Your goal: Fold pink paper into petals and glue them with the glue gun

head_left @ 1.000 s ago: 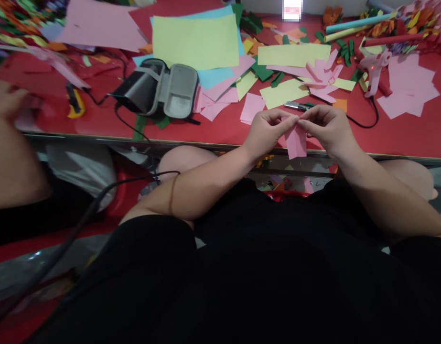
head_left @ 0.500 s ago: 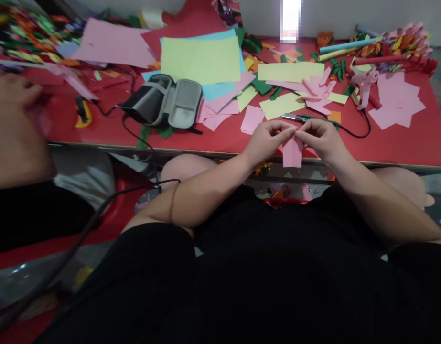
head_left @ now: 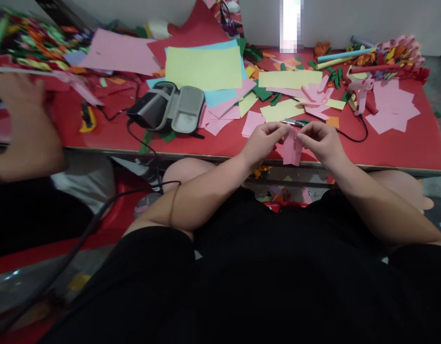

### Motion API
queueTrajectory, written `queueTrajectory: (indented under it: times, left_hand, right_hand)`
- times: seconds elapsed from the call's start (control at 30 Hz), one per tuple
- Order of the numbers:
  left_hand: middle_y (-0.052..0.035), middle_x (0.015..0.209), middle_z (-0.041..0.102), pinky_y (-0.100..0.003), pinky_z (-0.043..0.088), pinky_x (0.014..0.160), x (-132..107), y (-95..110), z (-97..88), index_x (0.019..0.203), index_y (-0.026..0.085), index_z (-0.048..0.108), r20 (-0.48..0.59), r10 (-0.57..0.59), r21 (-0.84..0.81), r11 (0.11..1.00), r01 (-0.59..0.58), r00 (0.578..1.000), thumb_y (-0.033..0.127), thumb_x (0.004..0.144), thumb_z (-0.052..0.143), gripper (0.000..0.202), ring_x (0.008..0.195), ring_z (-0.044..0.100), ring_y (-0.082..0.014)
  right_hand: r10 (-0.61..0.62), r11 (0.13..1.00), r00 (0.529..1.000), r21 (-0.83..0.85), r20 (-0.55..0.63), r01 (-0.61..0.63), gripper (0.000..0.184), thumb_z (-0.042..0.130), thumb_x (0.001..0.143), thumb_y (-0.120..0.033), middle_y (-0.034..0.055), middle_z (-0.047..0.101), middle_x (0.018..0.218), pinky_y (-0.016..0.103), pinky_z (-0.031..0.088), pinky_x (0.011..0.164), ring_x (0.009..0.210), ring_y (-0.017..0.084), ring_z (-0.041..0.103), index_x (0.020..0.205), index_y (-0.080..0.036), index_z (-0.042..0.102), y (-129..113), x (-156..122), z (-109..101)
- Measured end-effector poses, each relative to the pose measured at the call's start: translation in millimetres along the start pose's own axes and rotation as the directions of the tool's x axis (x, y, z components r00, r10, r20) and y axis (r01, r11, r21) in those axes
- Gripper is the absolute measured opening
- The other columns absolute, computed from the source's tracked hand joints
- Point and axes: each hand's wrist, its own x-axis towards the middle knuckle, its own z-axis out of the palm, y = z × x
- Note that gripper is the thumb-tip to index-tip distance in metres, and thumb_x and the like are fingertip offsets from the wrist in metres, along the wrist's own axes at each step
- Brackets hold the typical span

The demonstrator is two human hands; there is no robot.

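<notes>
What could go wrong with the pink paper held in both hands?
1. The small pink paper piece is pinched by the left hand and right hand past the red table edge; a slip could drop it to the floor.
2. The black cord of the pink glue gun runs by the right hand and might snag.

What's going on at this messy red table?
A seated person holds a small pink paper piece just over the near edge of the red table. The left hand and right hand pinch its top between the fingertips. Coloured paper sheets and scraps cover the table, with an open grey case to the left and a pink glue gun to the right. Another person's hand is at the far left.
</notes>
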Motion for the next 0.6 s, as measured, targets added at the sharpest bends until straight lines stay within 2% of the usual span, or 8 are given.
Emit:
queueTrajectory:
  times: [0.1,0.17,0.33,0.5,0.6]
  left_hand:
    - [-0.0072,0.104,0.092,-0.030,0.065,0.085,0.4,-2.9,0.5,0.102,0.024,0.094,0.029,0.100,0.055,0.993,-0.101,0.995,0.076,0.097,0.099,0.053,0.095,0.082,-0.0181]
    - [-0.0081,0.108,0.095,-0.033,0.067,0.089,0.5,-4.2,1.2,0.103,0.024,0.095,0.021,0.139,0.099,0.985,-0.141,0.990,0.074,0.097,0.100,0.051,0.100,0.085,-0.0204]
    - [-0.0090,0.108,0.095,-0.033,0.065,0.084,1.3,-2.6,0.4,0.104,0.025,0.097,-0.012,0.216,0.257,0.944,-0.206,0.976,0.069,0.103,0.095,0.044,0.096,0.084,-0.0209]
    - [-0.0080,0.103,0.093,-0.031,0.063,0.080,3.9,-0.9,-2.8,0.102,0.025,0.093,-0.019,0.290,0.349,0.899,-0.265,0.957,0.068,0.104,0.094,0.044,0.088,0.081,-0.0183]
    - [-0.0080,0.105,0.092,-0.031,0.062,0.079,3.3,-0.9,-3.9,0.103,0.025,0.092,-0.021,0.379,0.388,0.856,-0.341,0.925,0.068,0.105,0.093,0.043,0.087,0.079,-0.0173]
  right_hand:
    - [0.012,1.000,1.000,-0.028,0.023,-0.011,0.042,0.104,0.088,-0.063,0.0040,0.079,0.081,0.040,0.055,0.068,0.075,0.022,0.069,0.088,-0.028,0.081,-0.9,-2.7,0.6]
    - [0.035,0.999,0.998,-0.028,0.044,-0.033,0.042,0.104,0.089,-0.064,0.0042,0.081,0.082,0.041,0.056,0.069,0.077,0.023,0.071,0.088,-0.028,0.081,-1.1,-3.2,0.8]
    - [0.044,0.999,0.998,-0.009,0.041,-0.044,0.044,0.104,0.088,-0.064,0.0035,0.079,0.080,0.040,0.056,0.069,0.074,0.021,0.070,0.086,-0.027,0.080,-0.4,-2.6,1.6]
    - [0.038,0.999,0.999,0.037,0.014,-0.039,0.054,0.106,0.086,-0.074,0.0034,0.078,0.079,0.040,0.058,0.067,0.072,0.021,0.071,0.084,-0.028,0.077,-1.7,-4.3,4.1]
    - [0.067,0.994,0.997,0.084,0.028,-0.069,0.056,0.108,0.084,-0.074,0.0017,0.074,0.075,0.038,0.058,0.064,0.067,0.018,0.067,0.084,-0.027,0.076,-2.8,-4.0,3.7]
